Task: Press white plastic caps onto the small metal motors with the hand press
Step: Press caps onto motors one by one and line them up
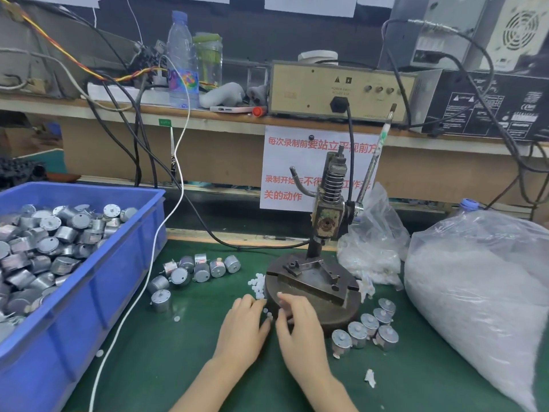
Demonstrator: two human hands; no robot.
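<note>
Early: few capped silver metal motors [368, 325] by black hand press [326, 221], blue plastic crate [124, 263] full. Left hand [246, 325], right hand [297, 319] at white caps [258, 285], grip unclear.

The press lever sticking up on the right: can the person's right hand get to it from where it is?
Probably yes. The right hand rests at the press base, and the lever rises bare on that same side; only a plastic bag sits beside it, not across it.
</note>
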